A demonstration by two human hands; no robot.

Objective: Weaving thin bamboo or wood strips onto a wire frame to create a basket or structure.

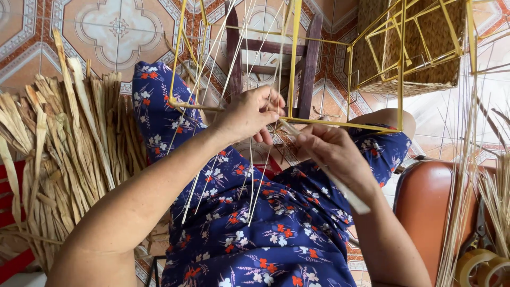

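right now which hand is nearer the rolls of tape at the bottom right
Right. The right hand works at the yellow wire frame mid-picture, on the side towards the tape rolls; the left hand is further left, pinching the pale strands.

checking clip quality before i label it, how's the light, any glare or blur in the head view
Head view: soft, even daylight with faint shadows; the floor at the right edge is washed out by glare; left hand, right hand and yellow frame are fairly sharp; the tape rolls at the bottom right are soft; wide lens bends the edges.
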